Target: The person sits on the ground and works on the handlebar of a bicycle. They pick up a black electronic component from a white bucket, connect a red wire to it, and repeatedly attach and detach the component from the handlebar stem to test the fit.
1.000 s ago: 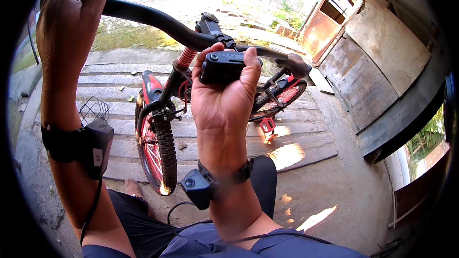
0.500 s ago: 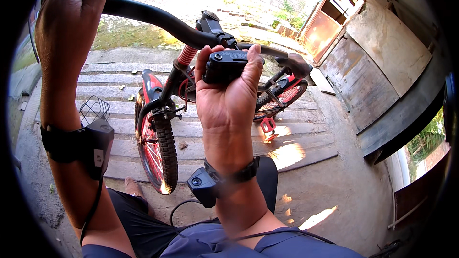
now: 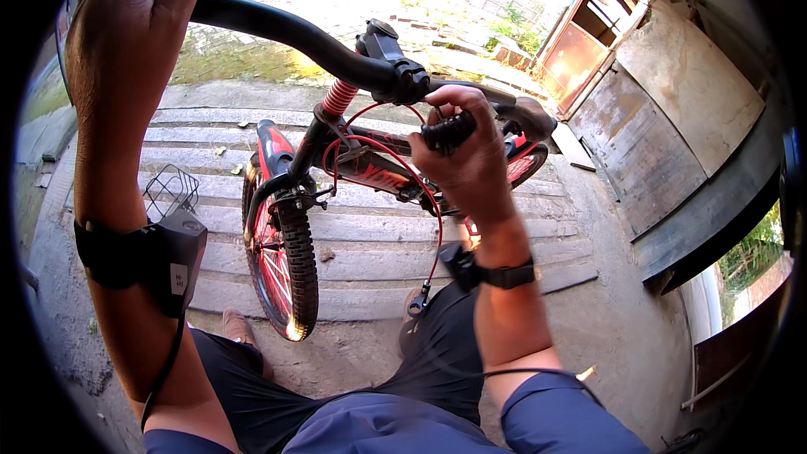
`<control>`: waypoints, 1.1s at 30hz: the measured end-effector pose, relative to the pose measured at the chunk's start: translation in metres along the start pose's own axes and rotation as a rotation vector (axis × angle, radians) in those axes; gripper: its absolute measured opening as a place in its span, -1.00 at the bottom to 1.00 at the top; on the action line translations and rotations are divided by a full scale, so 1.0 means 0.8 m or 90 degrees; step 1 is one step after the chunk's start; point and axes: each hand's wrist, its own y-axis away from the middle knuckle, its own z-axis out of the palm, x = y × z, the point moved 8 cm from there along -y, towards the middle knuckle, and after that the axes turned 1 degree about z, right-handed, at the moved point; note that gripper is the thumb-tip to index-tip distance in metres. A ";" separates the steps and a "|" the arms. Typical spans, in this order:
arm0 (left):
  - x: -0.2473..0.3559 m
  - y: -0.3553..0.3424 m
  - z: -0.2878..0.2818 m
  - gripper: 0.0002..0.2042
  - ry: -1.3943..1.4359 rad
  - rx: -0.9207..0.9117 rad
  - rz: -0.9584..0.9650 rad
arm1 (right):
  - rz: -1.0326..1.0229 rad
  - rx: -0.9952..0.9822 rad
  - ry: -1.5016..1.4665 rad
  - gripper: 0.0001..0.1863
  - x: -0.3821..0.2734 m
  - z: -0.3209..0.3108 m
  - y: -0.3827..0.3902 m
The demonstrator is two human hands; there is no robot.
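Note:
Black handlebars (image 3: 277, 31) of a red and black bicycle (image 3: 378, 170) stretch across in front of me. At their left end my left hand (image 3: 126, 25) is closed around the bar; the grip under it is mostly hidden. Just below the bar, right of the stem (image 3: 388, 50), my right hand (image 3: 466, 147) holds a small black ribbed block (image 3: 450, 131) in curled fingers. Its exact kind does not show. A loop of red cable (image 3: 427, 193) hangs beside this hand, its black end fitting (image 3: 418, 301) dangling by my right knee.
The front wheel (image 3: 282, 261) stands on slatted concrete (image 3: 357, 303), with the rear wheel (image 3: 528, 164) farther right. A wire basket (image 3: 172, 189) is near my left forearm. Wooden panels (image 3: 647, 134) lean along the right side. My shoes are below the bicycle.
My right hand has moved right and slightly down with the black block, turning from palm up to back of hand showing. The hanging red cable has come into sight. My left hand keeps its hold.

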 end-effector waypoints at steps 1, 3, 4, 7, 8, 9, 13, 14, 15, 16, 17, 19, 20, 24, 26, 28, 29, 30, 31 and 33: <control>0.000 -0.001 -0.002 -0.75 -0.004 0.005 -0.003 | -0.096 -0.053 0.160 -0.52 -0.016 -0.009 -0.012; 0.005 -0.003 -0.005 -0.75 -0.011 0.002 -0.018 | -0.226 -0.157 0.389 -0.49 -0.043 -0.012 -0.027; 0.007 -0.004 -0.007 -0.75 -0.014 0.001 -0.026 | -0.261 -0.210 0.457 -0.48 -0.059 -0.012 -0.035; 0.008 -0.003 -0.005 -0.75 -0.028 -0.023 -0.050 | -0.309 -0.294 0.554 -0.47 -0.076 -0.006 -0.040; 0.008 -0.004 -0.006 -0.75 -0.027 -0.013 -0.041 | -0.317 -0.310 0.568 -0.47 -0.077 -0.004 -0.040; 0.007 -0.004 -0.008 -0.75 -0.028 -0.004 -0.032 | -0.299 -0.297 0.525 -0.48 -0.076 -0.007 -0.041; -0.002 -0.001 0.001 -0.75 0.011 -0.008 -0.023 | -0.231 -0.219 0.399 -0.48 -0.063 -0.019 -0.032; -0.003 -0.001 0.001 -0.75 0.017 -0.014 -0.029 | -0.213 -0.190 0.367 -0.47 -0.057 -0.019 -0.028; -0.002 -0.001 0.002 -0.74 0.022 -0.020 -0.035 | -0.225 -0.175 0.377 -0.48 -0.059 -0.017 -0.026; -0.003 0.000 0.003 -0.74 0.028 -0.026 -0.040 | -0.231 -0.199 0.410 -0.48 -0.061 -0.012 -0.026; -0.005 0.001 0.004 -0.75 0.021 -0.026 -0.035 | -0.237 -0.225 0.447 -0.48 -0.066 -0.010 -0.027; -0.009 0.003 0.007 -0.75 0.009 -0.024 -0.025 | -0.265 -0.248 0.488 -0.47 -0.079 -0.004 -0.031; -0.011 0.003 0.007 -0.75 0.011 -0.027 -0.030 | -0.253 -0.264 0.473 -0.47 -0.081 -0.004 -0.034; -0.009 0.001 0.001 -0.76 0.026 -0.011 -0.032 | -0.196 -0.207 0.261 -0.50 -0.068 -0.016 -0.030; -0.007 0.002 -0.001 -0.76 0.026 -0.004 -0.031 | -0.109 -0.118 0.084 -0.54 -0.040 -0.022 -0.006; -0.006 0.001 0.003 -0.76 0.025 -0.005 -0.029 | 0.116 0.017 -0.150 -0.63 0.013 -0.020 0.032; -0.007 0.000 0.005 -0.76 0.026 -0.016 -0.037 | 0.147 0.064 -0.275 -0.59 0.029 -0.011 0.047; -0.010 0.001 0.006 -0.76 0.025 -0.029 -0.046 | 0.179 0.110 -0.401 -0.55 0.041 0.001 0.058; -0.012 0.001 0.008 -0.76 0.026 -0.041 -0.055 | 0.175 0.138 -0.499 -0.59 0.040 0.013 0.063; -0.018 0.003 0.010 -0.75 0.019 -0.050 -0.057 | 0.167 0.169 -0.582 -0.60 0.044 0.032 0.061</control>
